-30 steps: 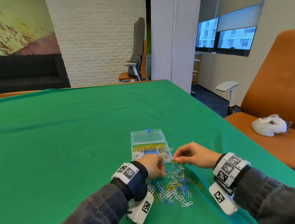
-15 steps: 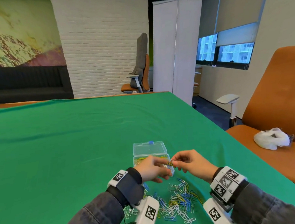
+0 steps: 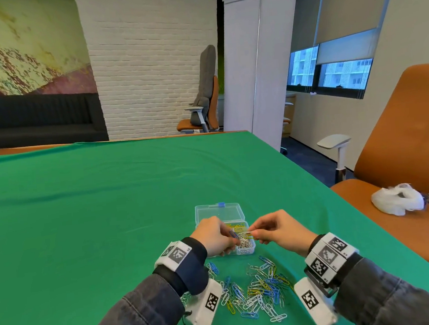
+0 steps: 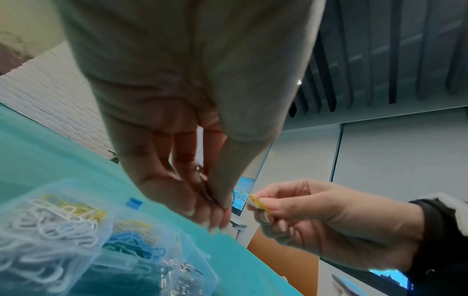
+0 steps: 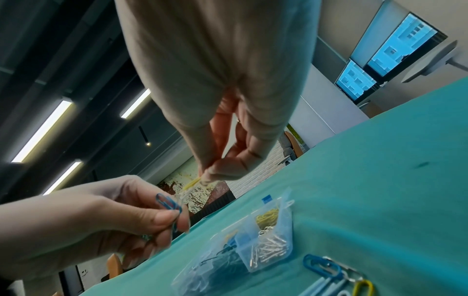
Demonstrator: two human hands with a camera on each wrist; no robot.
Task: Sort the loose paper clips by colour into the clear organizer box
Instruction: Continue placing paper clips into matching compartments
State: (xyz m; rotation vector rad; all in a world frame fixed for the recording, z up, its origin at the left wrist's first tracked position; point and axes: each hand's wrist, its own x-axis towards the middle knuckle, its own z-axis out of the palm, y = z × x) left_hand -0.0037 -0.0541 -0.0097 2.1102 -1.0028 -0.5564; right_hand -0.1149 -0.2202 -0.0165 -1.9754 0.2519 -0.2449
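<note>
The clear organizer box [image 3: 249, 249] sits open on the green cloth, its lid [image 3: 219, 212] laid back; compartments show yellow, white, blue and silver clips. My left hand [image 3: 216, 236] hovers over the box and pinches a blue paper clip [image 5: 168, 201] between thumb and forefinger. My right hand [image 3: 274, 231] faces it, pinching a yellow clip [image 5: 191, 183] with a white one beside it. Both hands are also seen close up, left hand [image 5: 121, 218] and right hand [image 4: 298, 216]. A heap of loose clips [image 3: 256, 292] in blue, yellow, white and silver lies near me, between my wrists.
The green table [image 3: 95, 211] stretches far to the left and back. Its right edge runs diagonally beside an orange chair [image 3: 403, 197] that carries a crumpled white bag [image 3: 396, 202]. A grey armrest [image 3: 333, 141] stands behind the chair.
Both hands rose from the heap and moved forward over the box. The clips they held joined together have come apart: blue in the left, yellow and white in the right.
</note>
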